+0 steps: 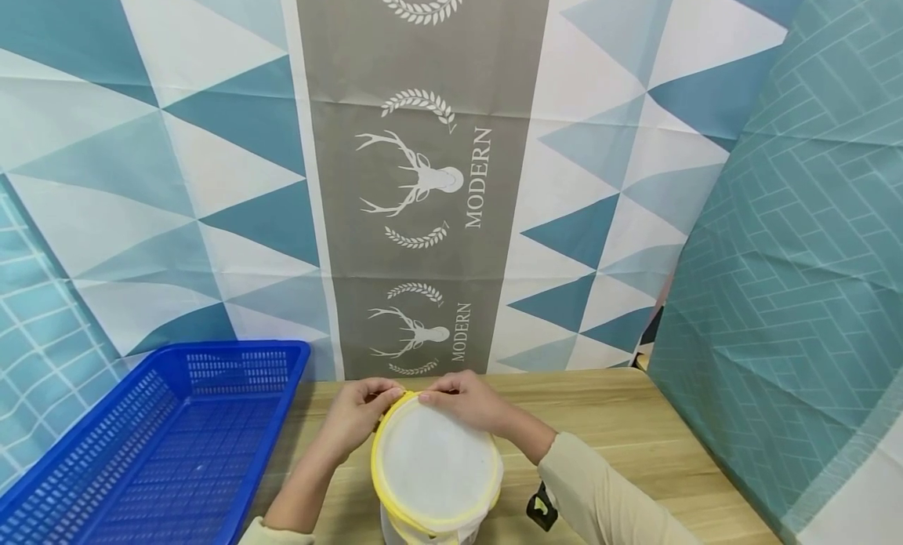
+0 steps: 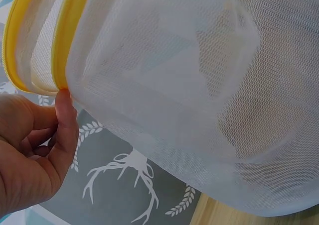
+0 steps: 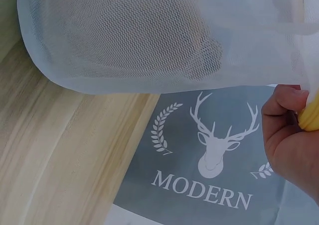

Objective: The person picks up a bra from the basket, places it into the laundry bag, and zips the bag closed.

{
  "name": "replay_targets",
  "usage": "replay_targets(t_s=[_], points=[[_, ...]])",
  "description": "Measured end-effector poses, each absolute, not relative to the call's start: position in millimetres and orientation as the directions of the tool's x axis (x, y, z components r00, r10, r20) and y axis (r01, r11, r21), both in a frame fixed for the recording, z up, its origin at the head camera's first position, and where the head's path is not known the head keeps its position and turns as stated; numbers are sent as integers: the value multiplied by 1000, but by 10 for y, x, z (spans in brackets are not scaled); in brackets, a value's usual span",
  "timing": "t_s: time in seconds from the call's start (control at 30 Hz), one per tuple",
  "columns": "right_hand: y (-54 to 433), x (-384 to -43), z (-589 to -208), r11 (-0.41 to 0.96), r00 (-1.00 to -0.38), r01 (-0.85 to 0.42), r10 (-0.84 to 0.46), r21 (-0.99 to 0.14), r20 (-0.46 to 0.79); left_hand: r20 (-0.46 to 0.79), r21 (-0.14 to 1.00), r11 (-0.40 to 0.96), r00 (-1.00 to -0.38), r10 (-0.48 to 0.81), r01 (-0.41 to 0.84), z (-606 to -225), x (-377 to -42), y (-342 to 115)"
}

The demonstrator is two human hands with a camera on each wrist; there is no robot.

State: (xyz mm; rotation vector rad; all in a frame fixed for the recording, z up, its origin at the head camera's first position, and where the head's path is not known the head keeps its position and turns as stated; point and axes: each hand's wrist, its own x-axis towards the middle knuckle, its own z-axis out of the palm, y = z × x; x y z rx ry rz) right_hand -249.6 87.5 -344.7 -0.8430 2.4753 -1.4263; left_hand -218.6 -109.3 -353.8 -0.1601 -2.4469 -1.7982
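Observation:
A white mesh laundry bag [image 1: 439, 459] with yellow trim stands upright on the wooden table, its round top facing the head camera. My left hand [image 1: 355, 417] pinches the yellow edge at the far left of the top between thumb and fingers. Close beside it, my right hand [image 1: 471, 405] grips the far right of that edge, thumb on top and fingers curled beneath. In the left wrist view, the yellow bands [image 2: 62, 41] run round the bag above the fingertips. The right wrist view shows the mesh side [image 3: 124, 41] and the right hand's curled fingers at the yellow trim.
A blue plastic basket [image 1: 282, 419] with slotted walls stands to the left. A black strap-like item [image 1: 542, 508] shows by the right sleeve. The wooden table [image 1: 600, 419] ends at a patterned cloth backdrop [image 1: 423, 255], with a teal cloth [image 1: 797, 294] on the right.

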Motion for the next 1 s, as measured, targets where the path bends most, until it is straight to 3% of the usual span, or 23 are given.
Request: replay_targets(t_s=[0.63, 1.0], points=[[920, -2516, -3460, 354, -848, -349, -513, -868, 132, 133, 951, 279, -991, 20, 133, -3525, -2177, -1033], [865, -2514, -3331, 462, -821, -430, -558, -776, 122, 136, 939, 311, -989, 61, 148, -3508, -2195, -1020]])
